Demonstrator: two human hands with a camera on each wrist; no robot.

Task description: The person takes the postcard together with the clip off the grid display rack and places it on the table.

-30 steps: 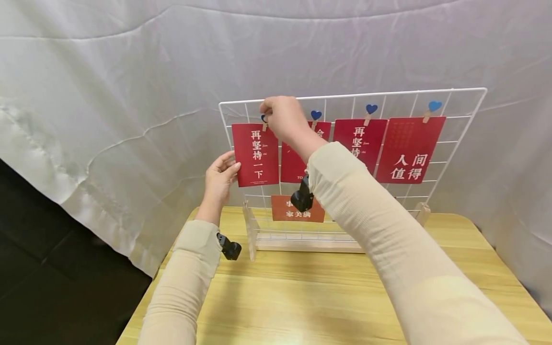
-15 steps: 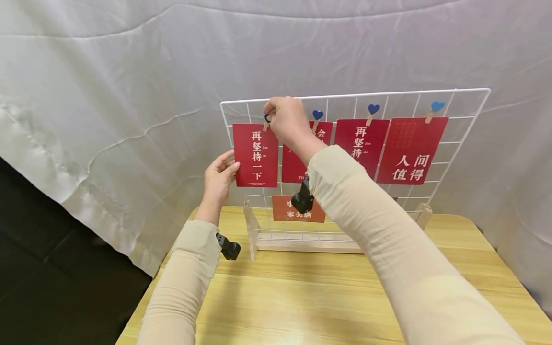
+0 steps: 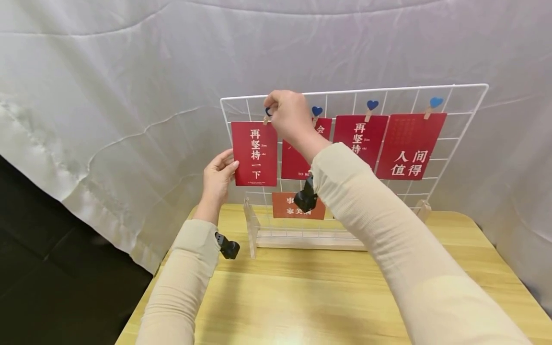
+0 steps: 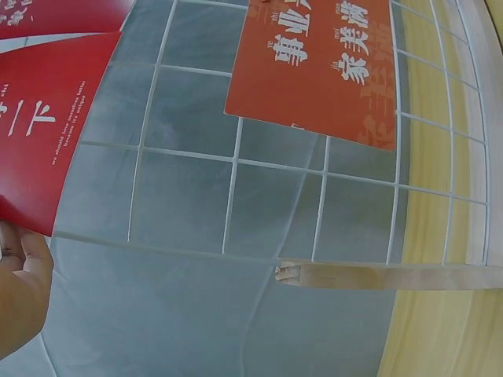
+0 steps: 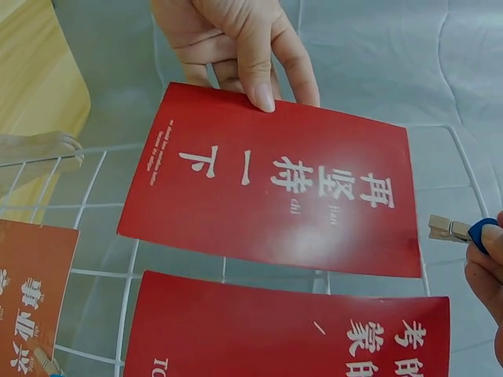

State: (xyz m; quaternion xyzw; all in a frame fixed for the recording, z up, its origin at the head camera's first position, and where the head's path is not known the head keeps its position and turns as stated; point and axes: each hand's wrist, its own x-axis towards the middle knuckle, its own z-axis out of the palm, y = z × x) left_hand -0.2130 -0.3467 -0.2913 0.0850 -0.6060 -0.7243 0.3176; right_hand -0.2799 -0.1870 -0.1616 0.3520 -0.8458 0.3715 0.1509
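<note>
A red card with white characters [image 3: 255, 167] stands upright before the grid's upper left. My left hand [image 3: 217, 179] pinches its left edge, the thumb on the front face; in the right wrist view that hand [image 5: 244, 47] shows on the card's long edge. My right hand [image 3: 293, 115] pinches a small wooden clothespin [image 5: 448, 228] by its blue heart [image 5: 481, 233]. The clothespin is just beyond the card's top edge, with a small gap seen in the right wrist view. In the left wrist view only a lower corner of the card [image 4: 47, 149] and some fingers show.
A white wire grid [image 3: 463, 129] stands in a wooden base [image 3: 308, 242] on the wooden table [image 3: 276, 297]. More red cards [image 3: 411, 146] hang along its top from heart clothespins [image 3: 372, 106]. An orange card [image 3: 297, 211] hangs lower. Grey cloth [image 3: 129, 86] drapes behind.
The clothespin in my right hand has come up off the card's top edge, which it overlapped before. My left hand keeps its hold on the card. The head view has tilted slightly.
</note>
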